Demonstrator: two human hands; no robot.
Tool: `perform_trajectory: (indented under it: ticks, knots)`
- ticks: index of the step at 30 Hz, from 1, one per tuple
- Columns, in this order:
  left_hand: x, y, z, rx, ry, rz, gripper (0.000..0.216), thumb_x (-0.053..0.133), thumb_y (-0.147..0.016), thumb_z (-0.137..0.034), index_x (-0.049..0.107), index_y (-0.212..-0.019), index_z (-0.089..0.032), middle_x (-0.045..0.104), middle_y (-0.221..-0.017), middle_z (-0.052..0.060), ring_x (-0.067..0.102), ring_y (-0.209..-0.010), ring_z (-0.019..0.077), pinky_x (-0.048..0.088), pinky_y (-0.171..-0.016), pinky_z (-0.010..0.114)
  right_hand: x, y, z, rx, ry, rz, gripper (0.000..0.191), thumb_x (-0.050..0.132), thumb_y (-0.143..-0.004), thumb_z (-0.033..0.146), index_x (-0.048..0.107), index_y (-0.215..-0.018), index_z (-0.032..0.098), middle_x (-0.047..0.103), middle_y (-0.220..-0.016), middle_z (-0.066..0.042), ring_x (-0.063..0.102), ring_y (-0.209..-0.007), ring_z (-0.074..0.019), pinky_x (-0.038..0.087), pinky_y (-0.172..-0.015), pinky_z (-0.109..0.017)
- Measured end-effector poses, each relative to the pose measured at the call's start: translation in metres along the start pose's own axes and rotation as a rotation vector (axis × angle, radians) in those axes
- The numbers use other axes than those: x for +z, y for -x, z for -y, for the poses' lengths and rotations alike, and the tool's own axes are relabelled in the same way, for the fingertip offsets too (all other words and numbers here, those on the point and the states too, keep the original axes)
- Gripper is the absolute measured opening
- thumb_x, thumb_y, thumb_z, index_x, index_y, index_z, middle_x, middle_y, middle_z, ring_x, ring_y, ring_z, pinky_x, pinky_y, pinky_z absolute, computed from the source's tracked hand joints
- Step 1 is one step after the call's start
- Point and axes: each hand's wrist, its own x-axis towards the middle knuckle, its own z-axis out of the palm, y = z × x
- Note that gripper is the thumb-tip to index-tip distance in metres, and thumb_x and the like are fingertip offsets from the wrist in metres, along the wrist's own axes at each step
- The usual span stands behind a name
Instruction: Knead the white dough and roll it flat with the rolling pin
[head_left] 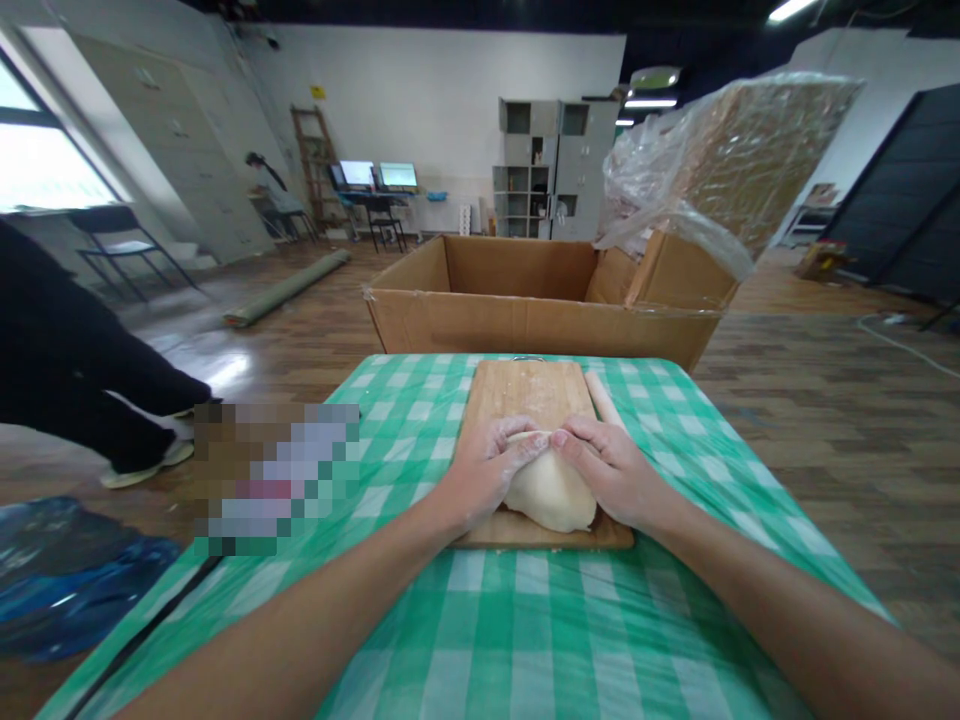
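A pale lump of dough (551,495) lies on the near half of a wooden cutting board (525,392). My left hand (491,465), dusted with flour, curls over the dough's left side. My right hand (611,468) wraps over its right side and top. The fingertips of both hands meet above the dough. A wooden rolling pin (602,397) lies along the board's right edge, partly hidden behind my right hand.
The board sits on a table with a green and white checked cloth (525,620). A large open cardboard box (540,300) stands beyond the table's far edge, with a plastic-wrapped box (735,160) at its right. A person in black (67,380) stands at left.
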Motion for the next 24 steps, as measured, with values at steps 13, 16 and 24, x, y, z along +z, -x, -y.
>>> perform_trajectory:
  ticks: [13, 16, 24]
  knots:
    - [0.0008, 0.0028, -0.0013, 0.123, -0.315, -0.036, 0.037, 0.052, -0.097, -0.045, 0.064, -0.077, -0.016, 0.061, -0.072, 0.002, 0.052, -0.066, 0.0154, 0.033, -0.058, 0.025, 0.001, 0.0012, 0.0015, -0.026, 0.017, 0.006, 0.038, 0.043, -0.102, 0.048, 0.053, -0.077, 0.022, 0.058, -0.073, 0.0, 0.054, -0.069, -0.0171, 0.04, -0.059, -0.028]
    - [0.0003, 0.0021, 0.0009, 0.123, -0.302, -0.032, 0.037, 0.051, -0.097, -0.045, 0.062, -0.076, -0.016, 0.058, -0.07, 0.001, 0.051, -0.065, 0.0147, 0.033, -0.058, 0.025, 0.0015, 0.0011, 0.0037, -0.065, 0.036, 0.005, 0.038, 0.042, -0.104, 0.043, 0.051, -0.074, 0.022, 0.056, -0.072, 0.0, 0.053, -0.07, -0.016, 0.04, -0.06, -0.028]
    - [0.0045, 0.0014, 0.0041, 0.061, -0.102, -0.033, 0.04, 0.055, -0.095, -0.047, 0.06, -0.072, -0.015, 0.055, -0.07, 0.0, 0.049, -0.067, 0.013, 0.036, -0.06, 0.023, 0.0053, 0.004, 0.0044, -0.064, 0.043, -0.073, 0.036, 0.047, -0.101, 0.034, 0.047, -0.068, 0.02, 0.047, -0.064, 0.003, 0.045, -0.061, -0.0126, 0.032, -0.055, -0.027]
